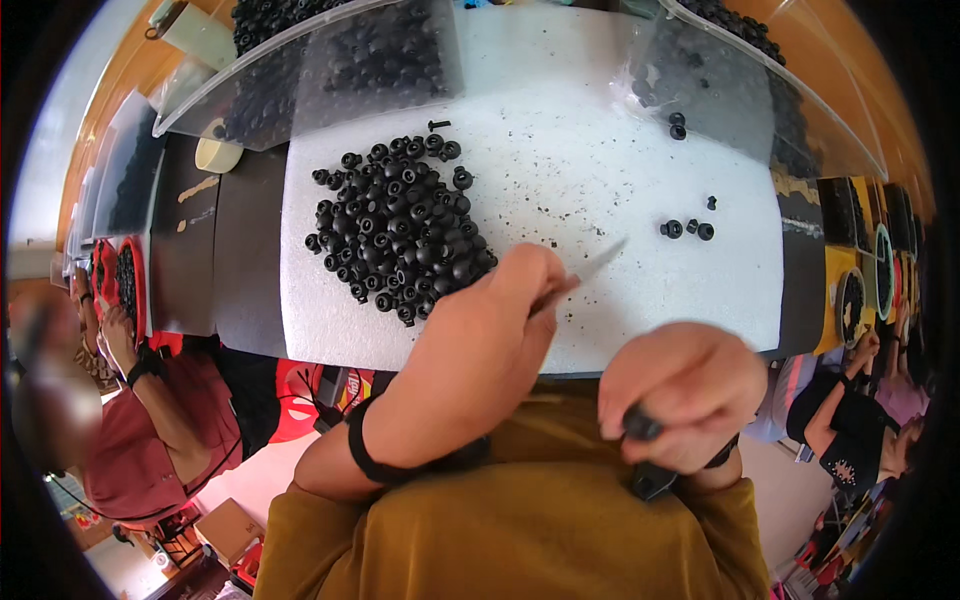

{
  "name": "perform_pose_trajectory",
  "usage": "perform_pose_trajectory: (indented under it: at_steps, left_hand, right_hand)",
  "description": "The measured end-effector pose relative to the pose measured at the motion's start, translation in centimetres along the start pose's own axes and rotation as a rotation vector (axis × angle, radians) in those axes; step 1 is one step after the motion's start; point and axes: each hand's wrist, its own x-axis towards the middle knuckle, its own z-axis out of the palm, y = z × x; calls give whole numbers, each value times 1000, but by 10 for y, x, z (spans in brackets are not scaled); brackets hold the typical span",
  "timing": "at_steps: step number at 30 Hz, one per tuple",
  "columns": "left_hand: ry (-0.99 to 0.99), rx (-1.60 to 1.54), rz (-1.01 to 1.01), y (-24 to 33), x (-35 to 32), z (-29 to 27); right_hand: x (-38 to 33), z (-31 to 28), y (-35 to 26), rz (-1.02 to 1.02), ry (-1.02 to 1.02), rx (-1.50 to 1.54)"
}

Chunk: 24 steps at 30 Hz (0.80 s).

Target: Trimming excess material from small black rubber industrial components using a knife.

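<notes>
My left hand (492, 335) is closed over the front edge of a white foam sheet (545, 130). Out of its fingertips points a thin, pale pointed blade (600, 260), aimed to the far right. Beside it, nearer to me and to the right, my right hand (690, 385) is curled and somewhat blurred. Its fingers grip a small round black plastic part (640, 423). A large pile of similar round black parts (395, 225), many with a hole, lies just beyond my left hand.
Clear plastic bins of black parts stand at the back left (340, 65) and back right (700, 70). A few loose parts (690, 229) lie on the right, with dark crumbs scattered mid-sheet. A cream cup (218, 155) is at left. Other people work on both sides.
</notes>
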Motion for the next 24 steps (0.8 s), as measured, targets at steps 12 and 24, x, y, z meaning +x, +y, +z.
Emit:
perform_pose_trajectory:
  at_steps: [12, 24]
  left_hand:
    - [-126, -364, -33, 19, -10, -25]
    - [116, -826, 57, -14, -39, -50]
  right_hand:
    - [9, 10, -8, 52, 420, -80]
    - [84, -37, -35, -74, 531, -1667]
